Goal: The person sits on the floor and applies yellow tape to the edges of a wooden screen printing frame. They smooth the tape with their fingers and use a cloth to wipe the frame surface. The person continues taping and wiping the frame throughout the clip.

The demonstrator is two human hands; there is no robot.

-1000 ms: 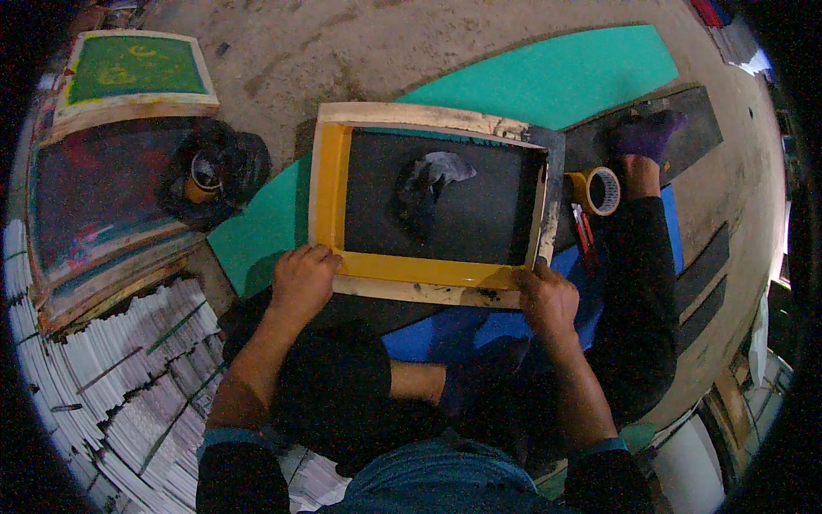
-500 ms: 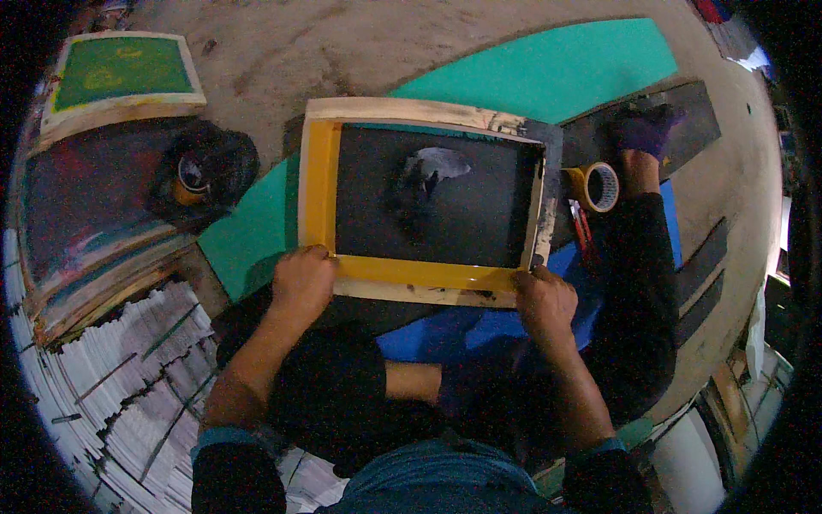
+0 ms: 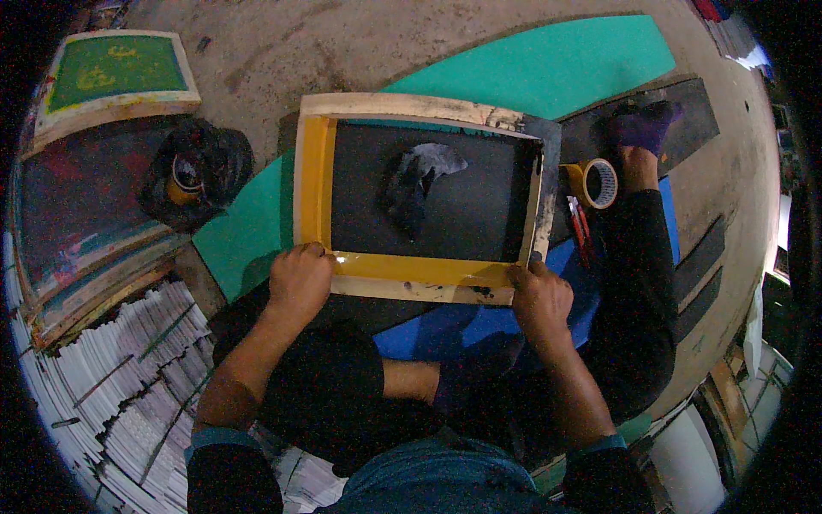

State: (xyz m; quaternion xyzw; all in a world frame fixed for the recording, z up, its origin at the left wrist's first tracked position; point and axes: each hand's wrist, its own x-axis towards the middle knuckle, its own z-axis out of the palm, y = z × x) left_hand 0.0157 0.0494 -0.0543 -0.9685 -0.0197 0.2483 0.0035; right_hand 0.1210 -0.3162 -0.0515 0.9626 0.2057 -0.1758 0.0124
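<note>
A wooden screen printing frame (image 3: 411,109) with dark mesh lies in front of me, tilted slightly. Yellow tape (image 3: 428,267) lines its near and left inner sides. A pale grey patch (image 3: 437,159) shows on the dark middle. At the near left corner, my left hand (image 3: 301,276) is closed around the wood. My right hand (image 3: 543,295) grips the near right corner, thumb on the inner edge. Black stains mark the right side and near bar. Right of the frame lie a roll of yellow tape (image 3: 592,183) and a red utility knife (image 3: 580,227).
Beneath the frame lie green (image 3: 548,64), blue and black sheets. A green-meshed screen (image 3: 120,73) sits far left, by a larger dark-stained screen (image 3: 81,201). A cup in a black plastic bag (image 3: 190,176) stands there. Paper stacks (image 3: 141,377) fill the near left. My foot (image 3: 644,128) rests at right.
Both hands keep their hold on the frame, which barely shifts. The view has moved slightly, and the dark marks below the pale patch show more clearly.
</note>
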